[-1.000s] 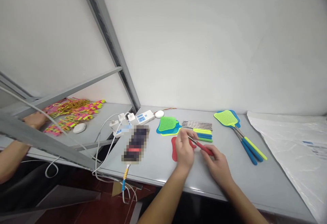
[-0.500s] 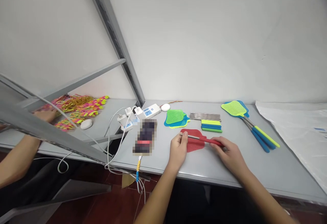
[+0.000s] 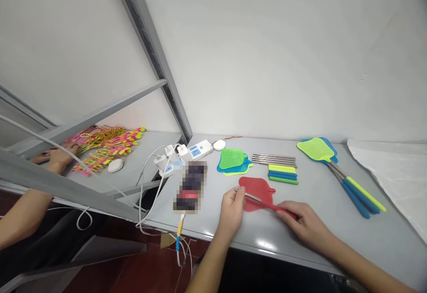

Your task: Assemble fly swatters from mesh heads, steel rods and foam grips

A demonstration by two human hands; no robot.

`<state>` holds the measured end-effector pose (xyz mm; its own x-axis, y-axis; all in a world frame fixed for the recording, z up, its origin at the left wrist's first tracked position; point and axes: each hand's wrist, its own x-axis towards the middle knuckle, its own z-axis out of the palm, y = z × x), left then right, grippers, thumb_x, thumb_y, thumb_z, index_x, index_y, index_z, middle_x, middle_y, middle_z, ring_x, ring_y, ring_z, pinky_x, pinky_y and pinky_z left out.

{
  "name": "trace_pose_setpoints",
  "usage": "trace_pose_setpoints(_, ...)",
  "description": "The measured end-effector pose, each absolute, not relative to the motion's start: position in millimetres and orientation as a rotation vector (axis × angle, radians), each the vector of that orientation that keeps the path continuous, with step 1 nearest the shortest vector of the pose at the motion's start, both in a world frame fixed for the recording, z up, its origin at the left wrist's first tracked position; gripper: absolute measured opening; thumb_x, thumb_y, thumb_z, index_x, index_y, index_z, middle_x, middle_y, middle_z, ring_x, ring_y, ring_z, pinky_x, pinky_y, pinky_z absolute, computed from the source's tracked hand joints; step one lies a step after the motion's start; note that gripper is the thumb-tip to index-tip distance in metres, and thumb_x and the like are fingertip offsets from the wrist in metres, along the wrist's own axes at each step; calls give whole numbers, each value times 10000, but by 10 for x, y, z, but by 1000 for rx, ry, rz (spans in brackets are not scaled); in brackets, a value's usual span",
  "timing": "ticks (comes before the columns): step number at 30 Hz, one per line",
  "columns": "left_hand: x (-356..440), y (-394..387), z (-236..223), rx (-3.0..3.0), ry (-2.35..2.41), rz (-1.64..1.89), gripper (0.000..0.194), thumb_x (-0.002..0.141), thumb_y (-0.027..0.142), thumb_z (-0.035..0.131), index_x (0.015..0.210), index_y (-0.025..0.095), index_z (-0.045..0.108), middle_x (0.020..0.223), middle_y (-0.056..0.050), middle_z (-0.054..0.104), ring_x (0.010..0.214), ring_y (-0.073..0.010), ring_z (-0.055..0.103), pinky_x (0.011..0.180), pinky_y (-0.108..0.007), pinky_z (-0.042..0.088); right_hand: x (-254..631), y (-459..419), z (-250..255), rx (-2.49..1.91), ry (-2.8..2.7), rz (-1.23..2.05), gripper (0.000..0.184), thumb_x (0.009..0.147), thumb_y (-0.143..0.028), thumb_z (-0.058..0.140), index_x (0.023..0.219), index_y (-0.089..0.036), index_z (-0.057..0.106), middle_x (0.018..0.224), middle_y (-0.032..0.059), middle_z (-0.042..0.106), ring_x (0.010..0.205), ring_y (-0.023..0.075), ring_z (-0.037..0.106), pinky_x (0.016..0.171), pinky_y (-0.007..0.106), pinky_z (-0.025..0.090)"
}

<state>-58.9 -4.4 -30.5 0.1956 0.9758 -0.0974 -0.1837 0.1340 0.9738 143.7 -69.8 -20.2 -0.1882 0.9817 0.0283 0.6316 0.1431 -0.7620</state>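
Observation:
My left hand pinches the end of a thin metal rod between thumb and fingers. The rod's other end sits in a red handle sleeve, which my right hand grips around its far part. Rod and sleeve form one slanting line just over a red fly swatter head on the table. That head's short neck points right, apart from the sleeve. Behind it lie a stack of green, blue and yellow swatter heads, several metal rods and several coloured handle sleeves.
Assembled fly swatters lie to the right, beside a white plastic sheet. A phone and power strip with cables stand left. Beyond the metal frame, a co-worker's hand touches colourful strung pieces.
The rod and red sleeve have come nearer the table's front edge relative to the red swatter head, slanting more, so its neck now shows clear. The whole view has shifted slightly.

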Motion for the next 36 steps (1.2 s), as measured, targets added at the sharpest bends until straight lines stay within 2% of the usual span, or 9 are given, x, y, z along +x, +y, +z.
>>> trace_pose_setpoints(4,-606,-70,-277,1024,969,1101,434,831,460,584,572,187,368,505,75,261,471,-67,231,461,-225,181,1423,-711,-168,-1498,-1847,913,337,936,-430,403,836,-222,649,744,29,648,696,200,576,651,310,410)
trace_pose_setpoints(8,-602,-63,-249,910,943,1125,420,847,390,586,552,186,366,501,71,256,470,-71,252,458,-226,188,1470,-683,-195,-1460,-1617,1110,255,879,-439,509,880,-217,635,784,13,648,731,190,569,646,281,401)
trace_pose_setpoints(10,-589,-53,-239,851,953,1162,428,860,377,564,542,189,349,499,65,268,465,-73,255,454,-229,188,1521,-676,-220,-1448,-1464,1207,255,852,-456,550,846,-207,605,712,-7,602,673,164,528,598,258,374)
trace_pose_setpoints(13,-561,-48,-231,830,969,1180,433,874,369,546,532,187,352,484,60,284,455,-76,258,449,-236,185,1594,-678,-253,-1367,-1320,1294,311,879,-484,507,745,-204,508,580,-46,482,571,122,428,550,240,329)
trace_pose_setpoints(22,-562,-108,-246,983,985,1179,434,904,366,509,537,183,364,496,48,306,483,-90,286,479,-255,219,1587,-758,-205,-1373,-1351,1110,420,914,-499,436,628,-206,339,626,-44,290,602,109,308,545,238,268)
trace_pose_setpoints(29,-611,-164,-299,1176,972,1084,420,949,407,429,599,182,371,537,38,357,531,-99,319,542,-259,272,1646,-807,-207,-1478,-1422,1033,412,922,-511,419,651,-205,366,640,-41,310,609,114,331,551,241,283)
trace_pose_setpoints(36,-634,-205,-271,1272,999,1066,372,966,423,388,680,186,403,597,44,387,559,-95,350,564,-246,286,1613,-838,-211,-1673,-1549,936,316,936,-494,402,822,-224,522,707,-29,515,665,138,453,592,253,359)
